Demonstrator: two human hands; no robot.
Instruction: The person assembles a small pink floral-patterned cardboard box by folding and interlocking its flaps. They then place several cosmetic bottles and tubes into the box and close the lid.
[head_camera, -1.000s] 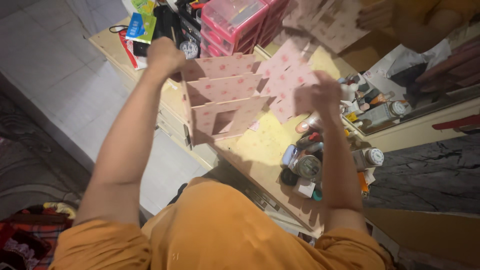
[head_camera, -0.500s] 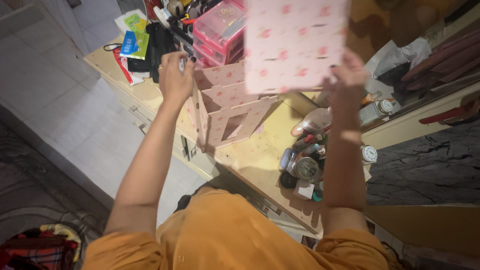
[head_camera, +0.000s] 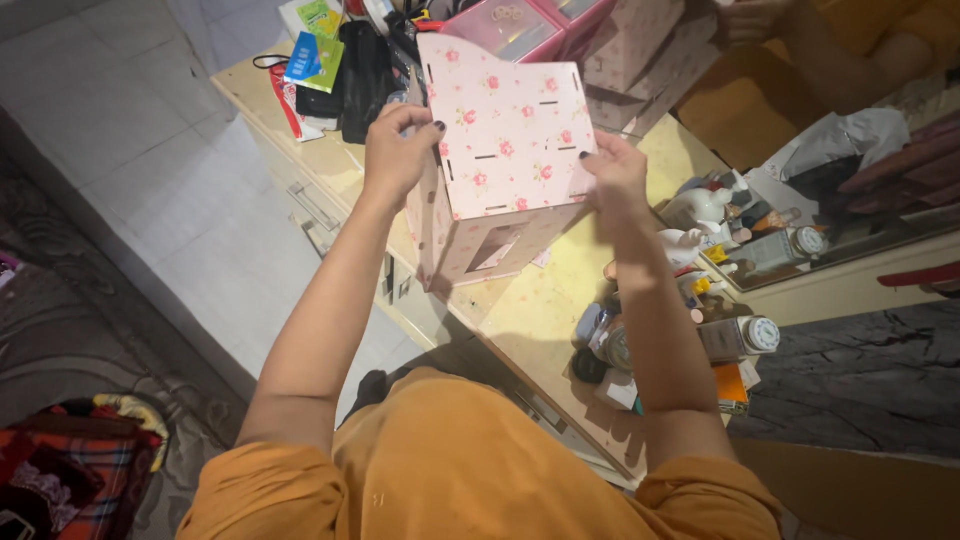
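The pink panel (head_camera: 510, 125), a moment ago raised high in the right hand (head_camera: 615, 175), now lies on top of the half-built box (head_camera: 480, 245) on the table (head_camera: 530, 300), both hands gripping its edges, left hand (head_camera: 398, 150) too.

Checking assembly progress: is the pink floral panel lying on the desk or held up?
Held up: both hands, left hand and right hand, press the floral panel onto the pink organizer.
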